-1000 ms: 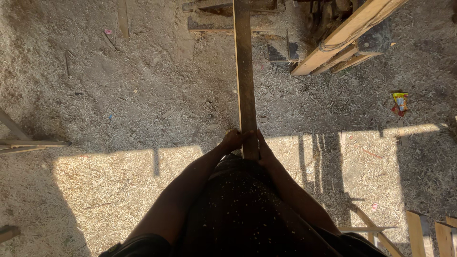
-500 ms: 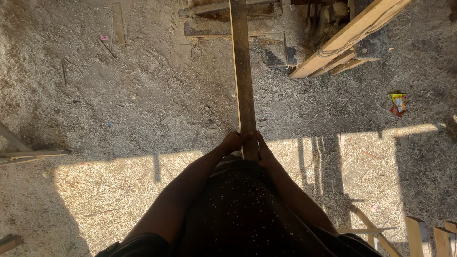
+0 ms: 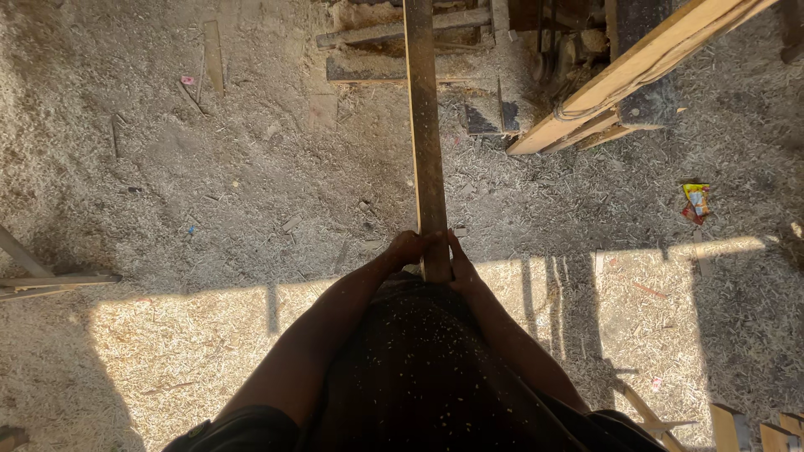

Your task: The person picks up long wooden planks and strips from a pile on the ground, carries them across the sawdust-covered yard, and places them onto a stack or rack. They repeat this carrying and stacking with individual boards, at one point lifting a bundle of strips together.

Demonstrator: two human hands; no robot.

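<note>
A long narrow wooden plank (image 3: 425, 125) runs from my belly straight ahead toward the top of the view, held level above the ground. My left hand (image 3: 408, 248) grips its near end from the left side. My right hand (image 3: 460, 266) presses against the same end from the right, fingers laid along the wood. Both forearms come up from the bottom of the view beside my dark, sawdust-speckled shirt. The plank's far end passes out of view at the top edge.
Sawdust and shavings cover the ground. Pale timber beams (image 3: 636, 71) lie stacked at the top right beside dark machinery. Short offcuts (image 3: 394, 33) lie near the plank's far end. A colourful wrapper (image 3: 696, 202) lies at right. Wooden pieces (image 3: 50, 280) stick in from the left.
The view has shifted slightly, the plank sitting a little further forward. Both hands keep the same hold on its near end.
</note>
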